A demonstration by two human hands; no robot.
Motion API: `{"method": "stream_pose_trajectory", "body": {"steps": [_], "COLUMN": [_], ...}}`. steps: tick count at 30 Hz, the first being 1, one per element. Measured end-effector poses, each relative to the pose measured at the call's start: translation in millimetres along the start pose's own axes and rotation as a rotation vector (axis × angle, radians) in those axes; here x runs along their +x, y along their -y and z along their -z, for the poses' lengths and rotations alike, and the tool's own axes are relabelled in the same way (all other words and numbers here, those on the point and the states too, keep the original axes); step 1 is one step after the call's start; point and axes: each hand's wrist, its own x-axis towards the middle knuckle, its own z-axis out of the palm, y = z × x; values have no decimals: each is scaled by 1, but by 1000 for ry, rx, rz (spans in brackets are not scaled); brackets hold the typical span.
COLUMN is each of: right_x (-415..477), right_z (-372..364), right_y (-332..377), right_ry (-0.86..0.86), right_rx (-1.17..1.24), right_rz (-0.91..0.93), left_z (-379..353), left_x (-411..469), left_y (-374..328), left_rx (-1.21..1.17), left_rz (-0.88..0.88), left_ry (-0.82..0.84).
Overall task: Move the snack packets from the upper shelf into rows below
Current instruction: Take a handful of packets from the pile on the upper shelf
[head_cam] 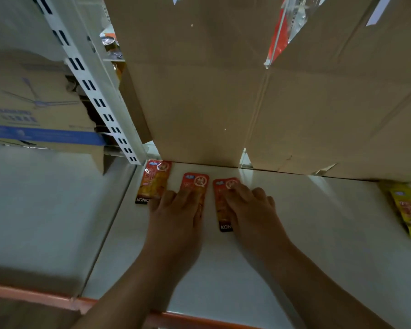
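Three red snack packets lie flat in a row on the white lower shelf (294, 233), in front of cardboard boxes. The left packet (153, 181) lies untouched by the shelf upright. My left hand (176, 210) rests flat on the middle packet (196, 184), fingers straight and pressing it down. My right hand (252, 207) lies on the right packet (223, 203), with its fingertips near the packet's top. Both hands cover much of their packets.
Large cardboard boxes (211, 103) stand at the back of the shelf. A white slotted upright (97, 100) rises at the left. Yellow snack packets (408, 210) lie at the far right. An orange shelf edge (199, 321) runs along the front.
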Motion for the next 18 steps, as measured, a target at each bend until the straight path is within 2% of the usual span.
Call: {"method": "stream_pose_trajectory", "body": {"steps": [9,18], "right_x": [27,32], "right_z": [-4,-10], "right_y": [18,22], "right_ry": [-43,-78], "right_rx": [-21,-44], "right_rz": [-103,-151], "left_z": [-19,-27], "left_x": [25,26], "left_y": [8,14], "left_rx": [-5,28], "left_rz": [59,47], "left_ry": [-35,-57]}}
